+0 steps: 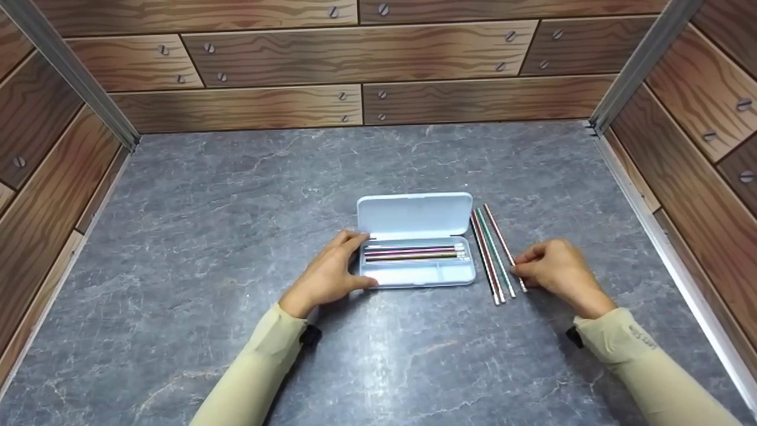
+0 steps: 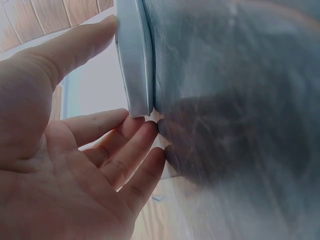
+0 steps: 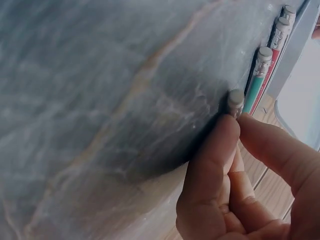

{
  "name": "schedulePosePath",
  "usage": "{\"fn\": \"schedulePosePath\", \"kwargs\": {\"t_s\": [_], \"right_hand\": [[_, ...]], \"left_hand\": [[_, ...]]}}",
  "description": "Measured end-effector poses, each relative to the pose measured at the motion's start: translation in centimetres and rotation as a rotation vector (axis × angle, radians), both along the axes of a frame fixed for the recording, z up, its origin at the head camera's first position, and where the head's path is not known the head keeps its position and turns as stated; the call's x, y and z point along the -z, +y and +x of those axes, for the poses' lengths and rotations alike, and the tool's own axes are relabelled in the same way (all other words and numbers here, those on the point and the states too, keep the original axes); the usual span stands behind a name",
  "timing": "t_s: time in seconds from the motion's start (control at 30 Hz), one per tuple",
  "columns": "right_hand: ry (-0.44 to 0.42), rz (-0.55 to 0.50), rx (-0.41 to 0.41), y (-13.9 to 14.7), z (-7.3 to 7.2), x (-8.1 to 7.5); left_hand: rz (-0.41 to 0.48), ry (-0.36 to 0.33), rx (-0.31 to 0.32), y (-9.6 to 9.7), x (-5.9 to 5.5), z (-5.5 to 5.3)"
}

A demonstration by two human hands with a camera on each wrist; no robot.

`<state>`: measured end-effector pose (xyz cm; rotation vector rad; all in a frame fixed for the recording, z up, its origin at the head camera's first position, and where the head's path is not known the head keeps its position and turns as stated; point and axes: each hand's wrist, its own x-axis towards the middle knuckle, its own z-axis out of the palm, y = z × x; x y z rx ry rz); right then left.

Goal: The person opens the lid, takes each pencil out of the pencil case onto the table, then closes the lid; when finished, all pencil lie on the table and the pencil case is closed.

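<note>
A pale blue pencil case (image 1: 402,276) lies on the tabletop with its lid (image 1: 414,214) raised at the back. Several pencils (image 1: 414,258) lie side by side in its long rear compartment, erasers to the right. My left hand (image 1: 325,271) holds the case's left end, thumb at the front edge and fingers around the side. To the right, my right hand (image 1: 559,269) pinches a red-and-white pencil (image 1: 498,232) near its eraser end, between thumb and index finger. Next to it lie a green pencil (image 1: 495,251) and red pencils (image 1: 485,254), their eraser ends toward me.
The grey marbled tabletop (image 1: 236,195) extends around the case. Wood-patterned panels (image 1: 272,106) wall it in at the back and both sides, with metal strips (image 1: 656,236) along the corners and side edge.
</note>
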<state>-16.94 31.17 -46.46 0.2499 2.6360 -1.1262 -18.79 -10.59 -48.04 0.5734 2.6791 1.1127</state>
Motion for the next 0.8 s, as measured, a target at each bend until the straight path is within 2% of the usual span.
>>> {"fn": "schedulePosePath", "kwargs": {"t_s": [0.2, 0.6, 0.7, 0.8], "right_hand": [[-0.007, -0.048, -0.012, -0.46, 0.10, -0.03], [-0.042, -0.082, -0.011, -0.55, 0.26, -0.20], [-0.017, -0.060, -0.003, -0.67, 0.13, -0.29], [0.067, 0.033, -0.009, -1.05, -0.13, -0.45]], "left_hand": [[-0.002, -0.008, -0.011, -0.12, 0.06, 0.11], [-0.003, -0.005, -0.009, -0.01, 0.02, 0.16], [-0.009, -0.009, -0.006, 0.08, 0.00, 0.11], [-0.010, -0.006, -0.001, 0.13, 0.04, 0.08]]}}
